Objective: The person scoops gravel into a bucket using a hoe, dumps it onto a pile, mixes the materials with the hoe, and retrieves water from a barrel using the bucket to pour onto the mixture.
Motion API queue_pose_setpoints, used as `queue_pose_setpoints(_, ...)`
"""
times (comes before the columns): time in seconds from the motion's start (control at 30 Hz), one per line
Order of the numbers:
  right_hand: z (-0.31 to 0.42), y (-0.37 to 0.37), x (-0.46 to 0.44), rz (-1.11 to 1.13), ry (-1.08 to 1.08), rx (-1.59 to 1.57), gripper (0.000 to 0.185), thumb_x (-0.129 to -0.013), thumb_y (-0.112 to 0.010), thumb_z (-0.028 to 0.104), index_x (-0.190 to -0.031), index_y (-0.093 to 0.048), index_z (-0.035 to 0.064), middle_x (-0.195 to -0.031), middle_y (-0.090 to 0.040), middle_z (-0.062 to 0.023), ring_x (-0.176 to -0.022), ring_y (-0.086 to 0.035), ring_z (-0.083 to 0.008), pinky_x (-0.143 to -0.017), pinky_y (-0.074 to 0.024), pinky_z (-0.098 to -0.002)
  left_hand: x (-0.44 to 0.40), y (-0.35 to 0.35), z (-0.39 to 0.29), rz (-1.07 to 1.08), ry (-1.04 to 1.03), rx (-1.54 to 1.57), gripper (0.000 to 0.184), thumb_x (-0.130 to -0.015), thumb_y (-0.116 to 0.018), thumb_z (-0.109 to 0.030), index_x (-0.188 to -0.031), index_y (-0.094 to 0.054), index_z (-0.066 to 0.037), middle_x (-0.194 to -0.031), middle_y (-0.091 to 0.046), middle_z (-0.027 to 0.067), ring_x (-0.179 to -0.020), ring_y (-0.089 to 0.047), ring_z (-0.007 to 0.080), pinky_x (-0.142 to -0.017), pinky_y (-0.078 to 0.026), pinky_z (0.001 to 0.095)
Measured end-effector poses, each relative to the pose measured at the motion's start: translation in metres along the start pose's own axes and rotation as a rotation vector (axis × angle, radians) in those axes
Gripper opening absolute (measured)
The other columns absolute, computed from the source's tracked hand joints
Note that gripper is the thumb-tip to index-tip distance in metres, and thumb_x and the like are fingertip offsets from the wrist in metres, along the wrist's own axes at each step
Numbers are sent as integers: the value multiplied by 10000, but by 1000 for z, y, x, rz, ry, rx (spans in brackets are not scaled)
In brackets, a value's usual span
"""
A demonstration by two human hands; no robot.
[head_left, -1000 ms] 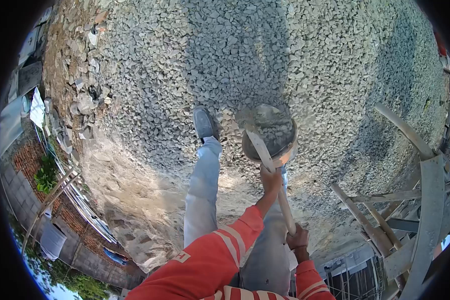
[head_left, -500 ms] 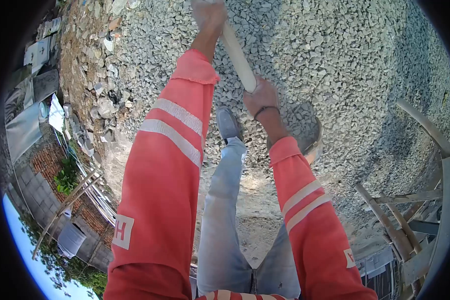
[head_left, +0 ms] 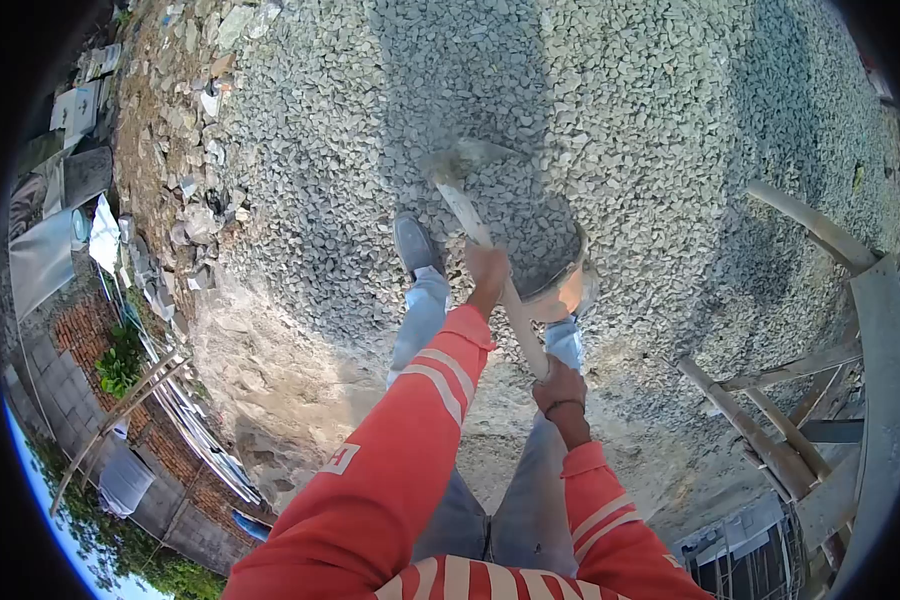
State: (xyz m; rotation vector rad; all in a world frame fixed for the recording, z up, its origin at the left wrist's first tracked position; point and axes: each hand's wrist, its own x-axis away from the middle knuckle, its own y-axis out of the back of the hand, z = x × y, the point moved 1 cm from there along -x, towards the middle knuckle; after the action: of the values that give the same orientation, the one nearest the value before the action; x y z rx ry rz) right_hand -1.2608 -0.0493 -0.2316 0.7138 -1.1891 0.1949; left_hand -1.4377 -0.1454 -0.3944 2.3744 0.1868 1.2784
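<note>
Both hands grip the pale wooden handle of a hoe (head_left: 520, 325). My left hand (head_left: 487, 270) is closed round the handle nearer the blade, and my right hand (head_left: 560, 385) is wrapped round its lower end, close to my legs. The dusty metal hoe blade (head_left: 475, 157) rests against the grey gravel (head_left: 640, 130) in front of my feet. Just right of the handle stands a round container (head_left: 570, 290) with an orange-brown patch on its side. Gravel fills its mouth, and the handle and my leg are close by it.
My grey shoe (head_left: 414, 245) stands on the gravel's near edge. Rubble and broken stones (head_left: 195, 190) lie on the left, by a brick and block wall (head_left: 80, 370). Wooden poles and planks (head_left: 760, 430) form a frame at the right.
Both hands have come down and back toward my body with the hoe. Its blade, out of view before, now shows on the gravel. The container appears less covered by my right arm.
</note>
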Motion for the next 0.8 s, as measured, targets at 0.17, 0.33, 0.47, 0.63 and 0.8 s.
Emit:
queue_pose_setpoints(0.17,-99,3,77,96,-140,157,358,-728,-643,276,-1070,-597,178,-847,-660,-207,-857,-632,-406,-781,-492,-508,129,-19,56,90,170,291,363,-763,-578,-43,-1087,-425,17,-701,-543,108,-404,-522,175,-366,-435,315)
queue_pose_setpoints(0.33,-161,-18,122,-164,-14,49,232,-678,-674,218,-896,-618,159,-686,-635,-177,-648,-631,-389,-613,-502,-488,208,-16,43,112,203,320,385,-778,-559,-13,-1130,-407,1,-760,-532,94,-407,-504,141,-352,-414,285)
queue_pose_setpoints(0.47,-137,-16,56,-372,132,5,335,-615,-712,201,-930,-626,126,-651,-623,-146,-588,-622,-363,-556,-499,-463,164,-18,-28,178,-42,435,384,-794,-561,-12,-1143,-403,12,-745,-519,84,-451,-504,124,-368,-412,271)
queue_pose_setpoints(0.63,1,54,-118,-459,96,-70,489,-655,-699,232,-1123,-617,117,-808,-671,-169,-760,-651,-374,-678,-524,-447,31,-53,-193,206,-569,383,274,-802,-562,-8,-999,-372,-1,-657,-498,77,-436,-497,141,-379,-426,295)
queue_pose_setpoints(0.8,65,71,-152,-368,79,-328,483,-680,-641,231,-1152,-603,132,-918,-673,-194,-874,-645,-377,-776,-520,-445,-102,-127,-197,55,-737,-91,339,-774,-637,-81,-985,-429,83,-696,-579,135,-505,-583,194,-423,-484,327)
